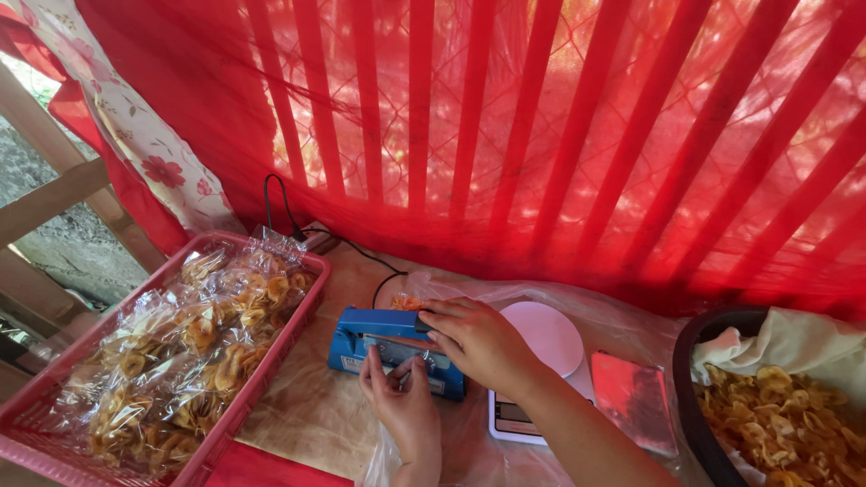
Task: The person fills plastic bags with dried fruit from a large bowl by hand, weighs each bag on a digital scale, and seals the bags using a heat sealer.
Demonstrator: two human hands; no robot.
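- Right hand (478,341): fingers closed down on blue metal bag sealer (394,347), pressing its arm.
- Left hand (403,397): just below, fingers pinched on clear plastic bag (410,433) at the sealer's front.
- Further left: pink plastic basket (298,316) of bagged chips.

A blue heat sealer (388,347) with a black handle is sitting on a pale brown desk (311,406). A red tray (63,433) is showing golden-yellow chips (194,334) through clear bags. A white round scale (546,338) is lying beside a shiny red packet (636,397). A black tub (699,397) is showing more yellow chips under a cream cloth (794,343). A red curtain (541,117) is glowing with darker upright stripes and a netted diamond pattern. A white cloth with red flowers (135,135) is hanging at the left.
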